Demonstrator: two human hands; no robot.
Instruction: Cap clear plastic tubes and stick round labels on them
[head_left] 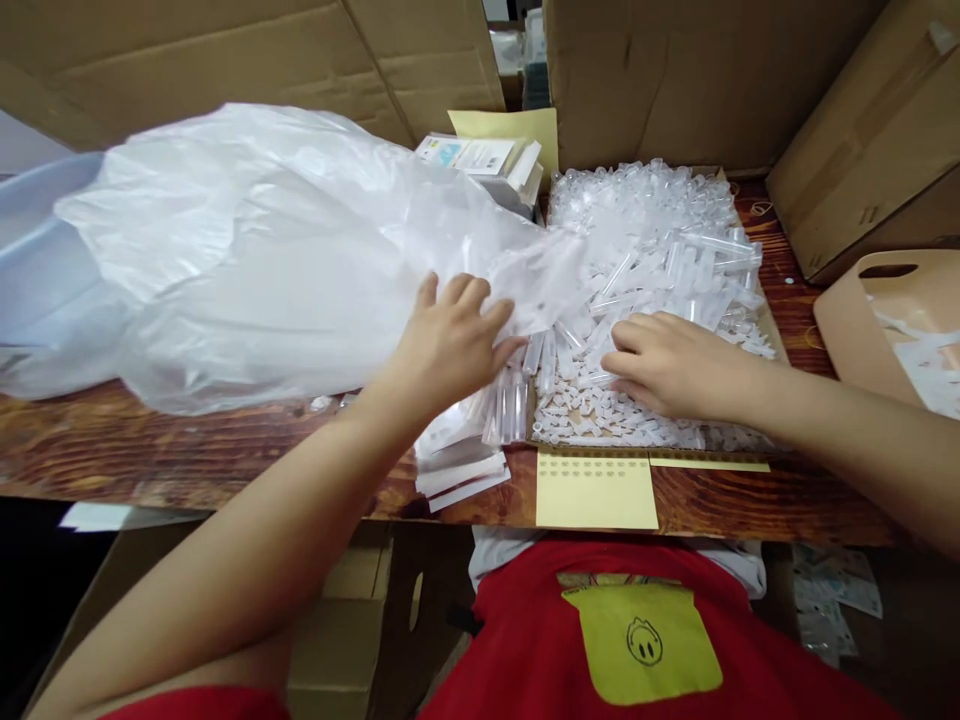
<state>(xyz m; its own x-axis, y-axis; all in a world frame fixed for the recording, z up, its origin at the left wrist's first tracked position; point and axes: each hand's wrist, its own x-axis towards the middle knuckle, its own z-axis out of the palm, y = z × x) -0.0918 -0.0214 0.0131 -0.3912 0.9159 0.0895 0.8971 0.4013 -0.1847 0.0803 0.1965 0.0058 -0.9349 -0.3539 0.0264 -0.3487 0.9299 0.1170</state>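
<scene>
My left hand is over the right end of a large white translucent plastic bag, its fingers spread apart. Just below that hand lie several clear plastic tubes and a stack of small flat clear packets. Over a shallow cardboard tray, my right hand has its fingers curled together. What they hold, if anything, is hidden. Small white plastic pieces cover the tray's near part. Clear tubes and small clear round pieces are heaped toward its far side.
Tall cardboard panels stand behind the wooden table. A stack of printed cards sits behind the bag. To the right are a cardboard box and a beige bin. A yellow note lies at the table's front edge.
</scene>
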